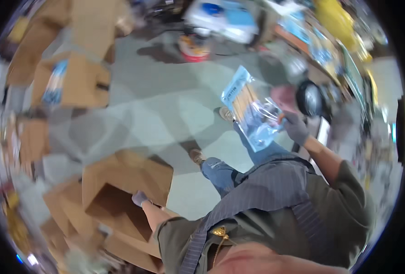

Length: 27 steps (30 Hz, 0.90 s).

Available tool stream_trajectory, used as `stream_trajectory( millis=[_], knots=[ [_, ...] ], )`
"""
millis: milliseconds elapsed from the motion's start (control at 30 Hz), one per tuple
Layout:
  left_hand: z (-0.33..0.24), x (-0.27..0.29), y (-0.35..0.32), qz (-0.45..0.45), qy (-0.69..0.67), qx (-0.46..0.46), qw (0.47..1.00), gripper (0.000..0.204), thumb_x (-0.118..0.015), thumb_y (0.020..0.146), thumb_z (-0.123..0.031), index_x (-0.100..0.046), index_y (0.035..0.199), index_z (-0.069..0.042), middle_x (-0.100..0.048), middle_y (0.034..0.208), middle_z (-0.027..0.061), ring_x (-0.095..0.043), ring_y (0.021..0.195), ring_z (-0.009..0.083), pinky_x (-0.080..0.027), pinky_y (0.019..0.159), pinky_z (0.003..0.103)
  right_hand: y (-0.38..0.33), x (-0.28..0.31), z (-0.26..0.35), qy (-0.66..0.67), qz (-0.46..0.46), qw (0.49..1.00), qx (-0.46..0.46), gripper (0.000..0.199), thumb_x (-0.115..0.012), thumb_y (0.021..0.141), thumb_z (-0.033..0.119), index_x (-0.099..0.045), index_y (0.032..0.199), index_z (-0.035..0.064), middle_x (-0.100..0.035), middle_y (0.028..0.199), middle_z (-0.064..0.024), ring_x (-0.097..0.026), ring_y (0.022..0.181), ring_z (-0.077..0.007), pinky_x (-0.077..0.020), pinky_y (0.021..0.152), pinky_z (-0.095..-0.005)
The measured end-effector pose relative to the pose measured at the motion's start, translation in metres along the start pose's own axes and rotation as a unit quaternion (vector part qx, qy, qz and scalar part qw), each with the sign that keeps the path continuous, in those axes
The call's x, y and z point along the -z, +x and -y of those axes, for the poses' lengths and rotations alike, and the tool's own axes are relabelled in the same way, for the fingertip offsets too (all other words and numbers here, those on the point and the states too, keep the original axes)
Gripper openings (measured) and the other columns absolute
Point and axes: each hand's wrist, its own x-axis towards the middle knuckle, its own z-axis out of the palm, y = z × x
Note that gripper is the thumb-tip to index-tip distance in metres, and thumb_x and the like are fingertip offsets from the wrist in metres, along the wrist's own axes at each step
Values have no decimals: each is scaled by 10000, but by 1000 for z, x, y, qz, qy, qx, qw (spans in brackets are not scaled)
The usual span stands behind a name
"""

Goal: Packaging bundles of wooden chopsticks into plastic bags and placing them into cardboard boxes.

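My right hand [296, 128], in a grey glove, grips a clear plastic packet [252, 109] by its right side and holds it up in front of my legs. Light-blue panels mark the packet's ends, and long wooden-coloured sticks show through the film; its other contents are hard to make out. Lower left, a large cardboard box [138, 171] stands with its dark inside showing. At the rim of its opening is my gloved left hand [139, 198], its fingers curled on the cardboard edge.
Another cardboard box [86, 82] at the upper left holds a similar blue packet [55, 82]. A tub with a red base [195, 50] stands on the floor ahead. To the right are a round black object [308, 98] and a blurred, cluttered bench. My shoes [196, 156] are on the grey floor.
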Motion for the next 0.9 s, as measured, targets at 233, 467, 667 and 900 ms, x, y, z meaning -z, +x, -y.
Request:
stream_trajectory(
  millis=[233,467,667,900],
  knots=[
    [-103,26,-79,-59,-96,-171,979,235,-535,767,-144,-641,841,53,-663,852,222,-640,771,345,-490,682,453,-127,47,-82,156,-142,972,-106,221,-336,794,-54,-544,828,10,-575,773,-75,-604,678,-135,-524,587,-259],
    [-272,90,-206,-59,-79,-265,959,322,-599,792,-231,-635,872,78,-634,814,278,-618,782,428,-474,663,467,-244,147,-189,244,-239,923,-179,178,-368,822,-17,-540,805,22,-565,753,-60,-600,630,-134,-518,564,-257],
    [-397,82,-269,-98,-62,-355,928,318,-599,792,-247,-641,885,55,-627,797,269,-610,764,422,-481,666,460,-309,199,-268,296,-264,897,-193,155,-402,864,5,-544,812,37,-558,794,-31,-561,657,-116,-503,608,-244],
    [-444,124,-322,-124,-101,-393,905,249,-606,781,-278,-655,851,-44,-633,813,202,-598,789,389,-467,682,466,-323,244,-312,200,-228,950,-77,163,-401,803,-18,-554,825,32,-539,809,-24,-527,808,-118,-510,614,-257]
  ],
)
